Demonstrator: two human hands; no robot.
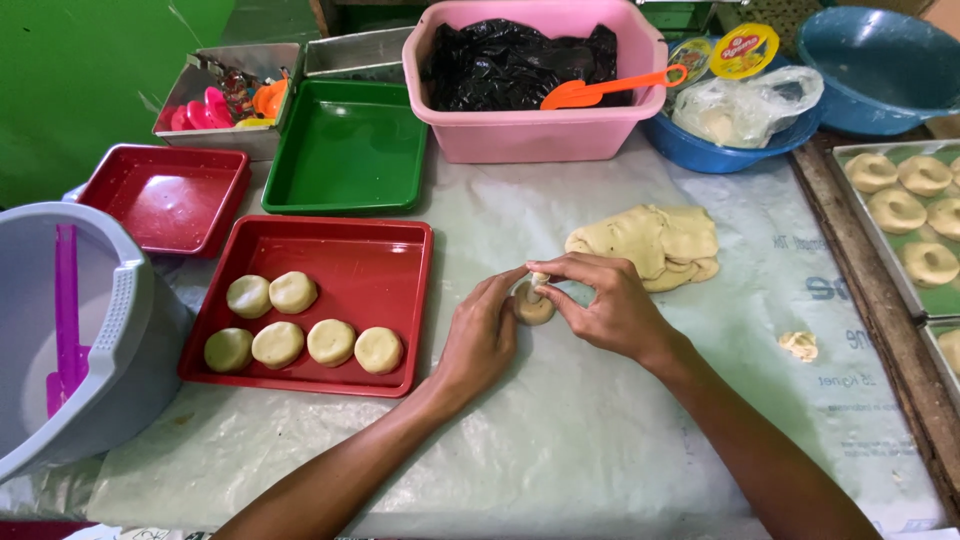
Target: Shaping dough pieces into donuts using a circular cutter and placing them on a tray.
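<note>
Both my hands meet over the plastic-covered table [560, 420]. My left hand [480, 335] cups a small round piece of dough [533, 307] from the left. My right hand [605, 305] pinches the top of the same piece with fingertips. Just behind them lies a flat slab of pale dough [655, 240]. To the left a red tray [385, 265] holds several round, flattened dough pieces [300, 335] in two rows.
An empty red tray [165, 195] and green tray [345, 145] sit behind. A pink tub [530, 130] holds black plastic and an orange scoop [600, 90]. Blue bowls [730, 155] stand far right, a tray of ring-shaped dough [905, 215] at the right edge, a grey bucket [110, 330] left.
</note>
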